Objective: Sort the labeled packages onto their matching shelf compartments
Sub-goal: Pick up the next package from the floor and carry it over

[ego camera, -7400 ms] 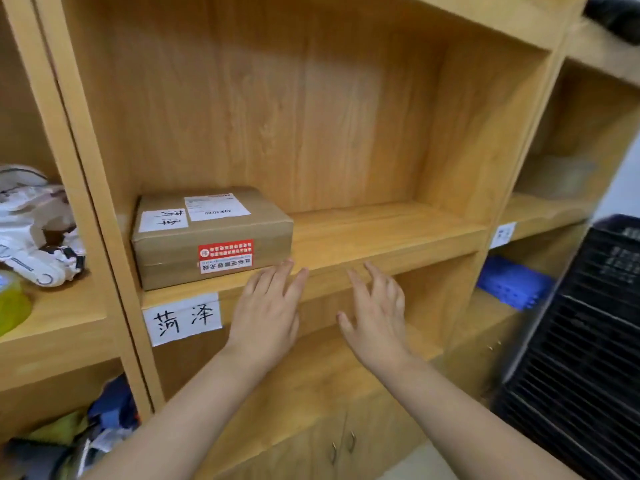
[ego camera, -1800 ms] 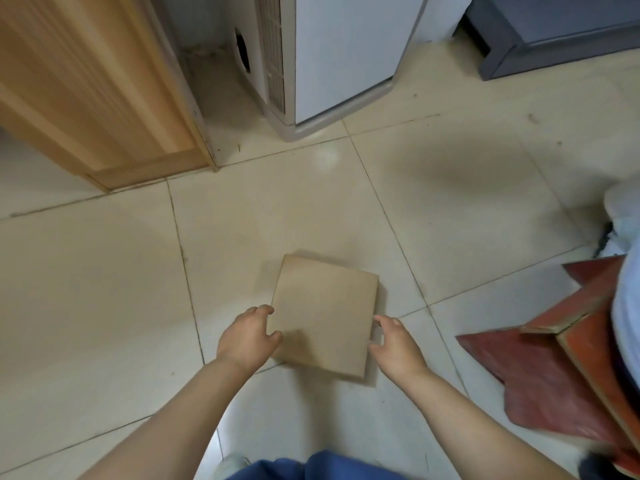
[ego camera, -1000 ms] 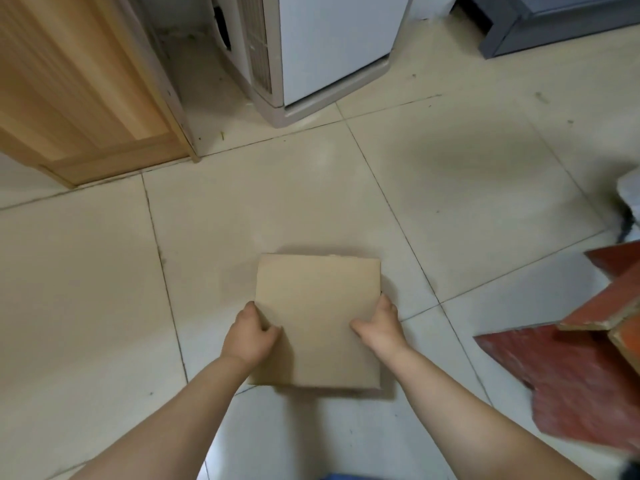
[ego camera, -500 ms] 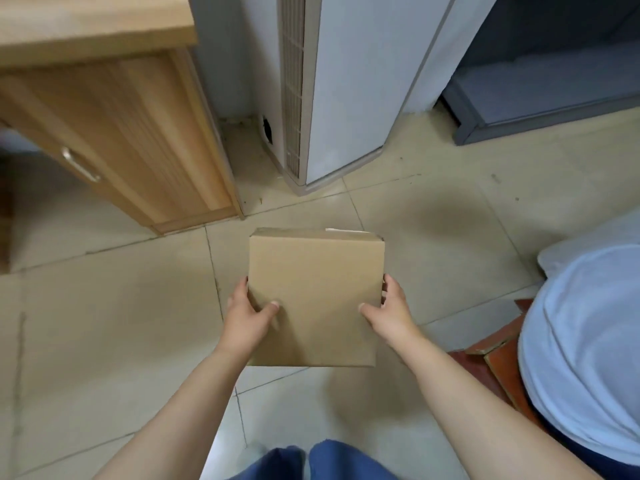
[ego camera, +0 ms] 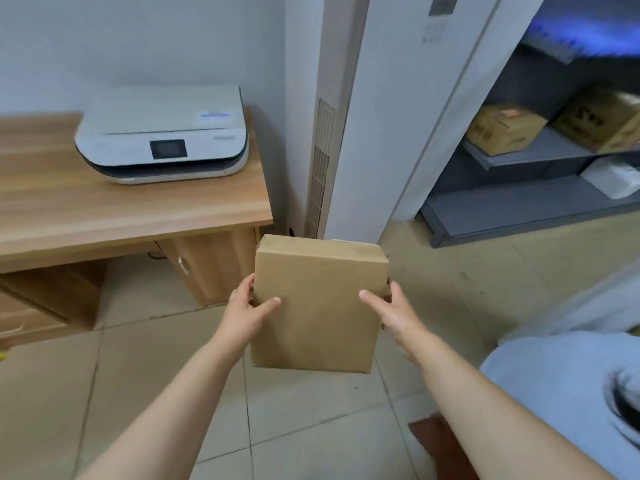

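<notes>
Half a second earlier the flat brown cardboard package [ego camera: 318,303] hung low over the tiles; it had since risen to the centre of the frame, plain face toward the camera. The left hand [ego camera: 247,308] and right hand [ego camera: 394,313] clamped its side edges, thumbs on the front. Below lay a beige tiled floor [ego camera: 311,410]. At upper left a white printer [ego camera: 162,133] sat on a wooden desk [ego camera: 131,209]; a white floor-standing air conditioner [ego camera: 381,116] stood behind the package, with grey metal shelving [ego camera: 526,202] holding cardboard boxes [ego camera: 505,129] at upper right.
</notes>
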The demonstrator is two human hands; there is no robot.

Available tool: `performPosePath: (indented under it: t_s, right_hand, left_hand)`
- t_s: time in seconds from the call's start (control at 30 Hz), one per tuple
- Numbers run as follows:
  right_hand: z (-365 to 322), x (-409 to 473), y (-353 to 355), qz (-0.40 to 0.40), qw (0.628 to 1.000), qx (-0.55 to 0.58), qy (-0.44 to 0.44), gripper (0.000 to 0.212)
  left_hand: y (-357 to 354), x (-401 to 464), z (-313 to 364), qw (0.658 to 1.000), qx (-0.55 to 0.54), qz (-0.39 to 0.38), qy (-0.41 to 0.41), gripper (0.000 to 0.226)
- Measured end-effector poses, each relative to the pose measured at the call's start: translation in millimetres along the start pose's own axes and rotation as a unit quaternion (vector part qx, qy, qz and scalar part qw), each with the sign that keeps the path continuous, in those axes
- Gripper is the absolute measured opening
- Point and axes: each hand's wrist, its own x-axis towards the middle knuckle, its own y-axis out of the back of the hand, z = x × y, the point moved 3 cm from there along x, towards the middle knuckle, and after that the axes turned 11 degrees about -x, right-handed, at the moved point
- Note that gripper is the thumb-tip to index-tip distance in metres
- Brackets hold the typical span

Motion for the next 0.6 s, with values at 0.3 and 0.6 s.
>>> performPosePath:
  t_s: [0.3, 0.6]
  right_hand:
    - [-71, -60, 26, -0.010, 0.999, 0.044, -0.015, 0.061]
    - [-107, -85, 29, 0.007, 1.000, 0.006, 0.023, 0.047]
  left_hand:
    - [34, -48, 89, 1.000, -0.023, 0.008, -0.009, 0.084]
    - [59, -70, 114, 0.999, 0.006, 0.020, -0.046, 0.047]
